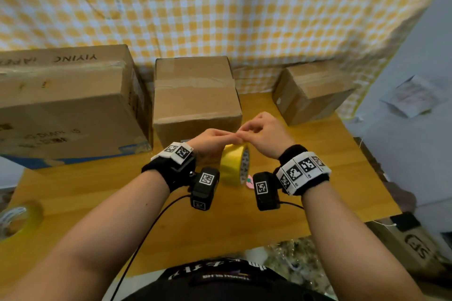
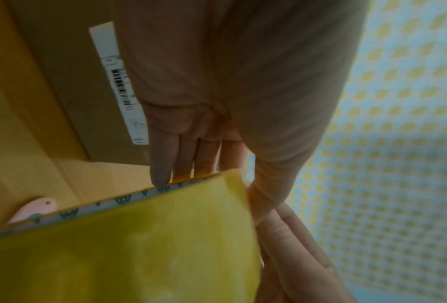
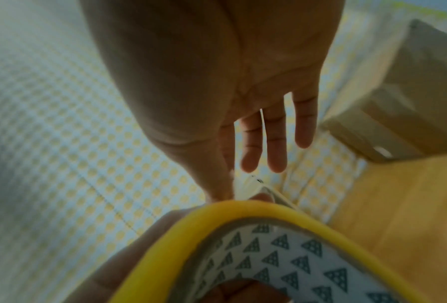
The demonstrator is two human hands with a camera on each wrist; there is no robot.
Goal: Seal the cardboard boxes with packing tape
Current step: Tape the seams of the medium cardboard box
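1. The left hand (image 1: pixel 211 140) hides the near upper part of the yellow tape roll (image 1: pixel 234 164) in the head view; its fingertips disappear behind the roll in the left wrist view.
2. The pink object (image 1: pixel 250 182) is mostly hidden behind the roll, and what it is cannot be told.
3. The second tape roll (image 1: pixel 18 220) and the large box (image 1: pixel 66 105) are cut off by the left edge.
4. Both wrist views are blurred.

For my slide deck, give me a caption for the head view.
Both hands, left hand and right hand, work at a yellow tape roll before three cardboard boxes.
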